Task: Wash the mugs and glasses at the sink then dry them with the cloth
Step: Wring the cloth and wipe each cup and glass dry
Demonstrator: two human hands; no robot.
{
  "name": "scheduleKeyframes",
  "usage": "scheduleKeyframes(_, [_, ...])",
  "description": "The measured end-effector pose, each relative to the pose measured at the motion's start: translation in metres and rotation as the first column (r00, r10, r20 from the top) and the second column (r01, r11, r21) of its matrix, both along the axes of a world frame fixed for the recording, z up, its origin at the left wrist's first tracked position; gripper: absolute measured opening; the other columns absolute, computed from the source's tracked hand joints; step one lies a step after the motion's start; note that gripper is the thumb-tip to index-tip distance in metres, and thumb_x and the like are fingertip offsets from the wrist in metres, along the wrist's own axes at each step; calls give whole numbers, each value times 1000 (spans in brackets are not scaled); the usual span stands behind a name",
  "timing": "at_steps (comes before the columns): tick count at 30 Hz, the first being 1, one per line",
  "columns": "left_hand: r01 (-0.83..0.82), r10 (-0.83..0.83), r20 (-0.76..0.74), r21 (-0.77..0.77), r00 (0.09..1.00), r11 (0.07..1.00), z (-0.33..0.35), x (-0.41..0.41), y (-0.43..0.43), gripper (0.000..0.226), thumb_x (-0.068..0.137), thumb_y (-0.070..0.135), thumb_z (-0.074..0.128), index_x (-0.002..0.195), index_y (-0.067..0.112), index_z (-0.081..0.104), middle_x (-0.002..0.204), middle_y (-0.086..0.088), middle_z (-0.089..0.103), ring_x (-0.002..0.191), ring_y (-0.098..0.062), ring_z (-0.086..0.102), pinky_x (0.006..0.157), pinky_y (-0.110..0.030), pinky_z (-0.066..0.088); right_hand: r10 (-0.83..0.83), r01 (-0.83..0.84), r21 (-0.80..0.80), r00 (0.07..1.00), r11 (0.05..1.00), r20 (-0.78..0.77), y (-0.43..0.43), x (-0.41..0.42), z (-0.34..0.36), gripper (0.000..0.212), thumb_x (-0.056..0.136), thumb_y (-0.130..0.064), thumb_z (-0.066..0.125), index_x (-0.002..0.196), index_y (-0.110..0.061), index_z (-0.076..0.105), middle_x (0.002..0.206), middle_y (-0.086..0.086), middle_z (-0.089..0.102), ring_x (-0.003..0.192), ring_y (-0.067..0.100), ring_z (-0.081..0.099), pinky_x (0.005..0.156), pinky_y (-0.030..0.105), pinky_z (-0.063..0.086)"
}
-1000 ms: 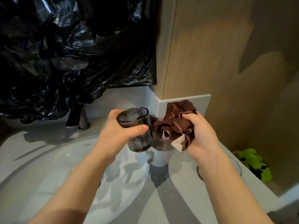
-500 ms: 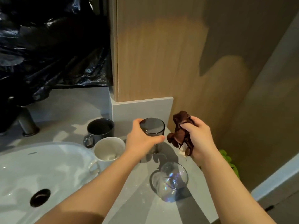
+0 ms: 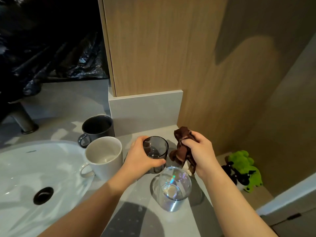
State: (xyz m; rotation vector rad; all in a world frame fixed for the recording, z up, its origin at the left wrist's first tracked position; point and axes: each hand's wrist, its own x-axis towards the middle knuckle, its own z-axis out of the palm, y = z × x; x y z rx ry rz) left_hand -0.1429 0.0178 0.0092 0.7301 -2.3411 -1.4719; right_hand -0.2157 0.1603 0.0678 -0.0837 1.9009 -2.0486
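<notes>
My left hand [image 3: 142, 158] grips a smoky grey glass [image 3: 156, 150], upright and low over the grey counter [image 3: 131, 218]; whether it touches the counter I cannot tell. Just right of it, my right hand [image 3: 199, 154] holds a crumpled brown cloth [image 3: 181, 147]. A clear iridescent glass [image 3: 172, 187] stands on the counter in front of both hands. To the left stand a white mug [image 3: 104, 157] and, behind it, a dark grey mug [image 3: 97, 129]. The white sink basin [image 3: 25, 177] lies at the left.
A dark tap base [image 3: 24, 120] stands behind the sink under black plastic sheeting [image 3: 42, 45]. A wooden panel [image 3: 162, 48] rises behind the counter. A green soft toy [image 3: 242, 168] lies on the floor past the counter's right edge.
My left hand has carried the grey glass from over the sink to the right and down beside the mugs. The right hand and cloth moved along. The view has swung right.
</notes>
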Motion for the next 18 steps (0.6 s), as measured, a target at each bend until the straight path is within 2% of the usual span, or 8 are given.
scheduleKeyframes(4, [14, -13, 25, -47, 1000, 999, -2, 2, 2, 92, 32, 52, 79, 115, 32, 44, 116, -1, 57, 105, -13, 60, 95, -38, 50, 23, -23, 19, 1000, 1000, 3, -1, 1, -3, 24, 86, 5, 55, 97, -13, 67, 76, 6, 60, 64, 17, 54, 65, 31, 47])
scheduleKeyframes(10, [43, -34, 59, -153, 998, 987, 0, 3, 2, 90, 52, 33, 90, 129, 19, 46, 119, 1, 55, 111, -14, 55, 93, -26, 45, 57, -57, 32, 998, 998, -1, 0, 3, -5, 24, 85, 3, 56, 88, -18, 67, 82, 9, 60, 74, 21, 53, 71, 36, 46])
scheduleKeyframes(12, [63, -45, 106, -168, 993, 984, 5, 4, 1, 97, 54, 33, 90, 136, 17, 40, 126, -1, 53, 118, -17, 52, 94, -24, 42, 66, -65, 39, 998, 997, -21, -2, 4, -3, 25, 85, 3, 56, 86, -19, 68, 79, 7, 60, 73, 20, 53, 70, 35, 46])
scheduleKeyframes(15, [157, -130, 201, -128, 971, 979, 21, 7, -2, 122, 57, 33, 89, 151, 15, 13, 147, -7, 36, 136, -21, 36, 106, -29, 34, 90, -85, 55, 993, 995, -78, -4, 8, 4, 27, 84, 4, 55, 85, -19, 68, 76, 7, 58, 68, 19, 52, 65, 32, 46])
scheduleKeyframes(16, [191, -161, 214, -127, 963, 973, 30, 9, -3, 124, 59, 34, 89, 152, 16, 8, 152, -7, 30, 139, -21, 31, 110, -31, 31, 101, -96, 60, 990, 994, -100, -4, 10, 7, 26, 85, 4, 54, 87, -18, 68, 76, 7, 58, 65, 17, 52, 61, 29, 47])
scheduleKeyframes(18, [233, -192, 217, -182, 957, 955, 48, 17, -8, 113, 66, 38, 84, 152, 18, 13, 154, -5, 29, 139, -20, 31, 111, -33, 31, 128, -118, 76, 980, 990, -149, -8, 14, 15, 26, 87, 3, 54, 94, -17, 68, 79, 4, 61, 62, 12, 55, 53, 21, 49])
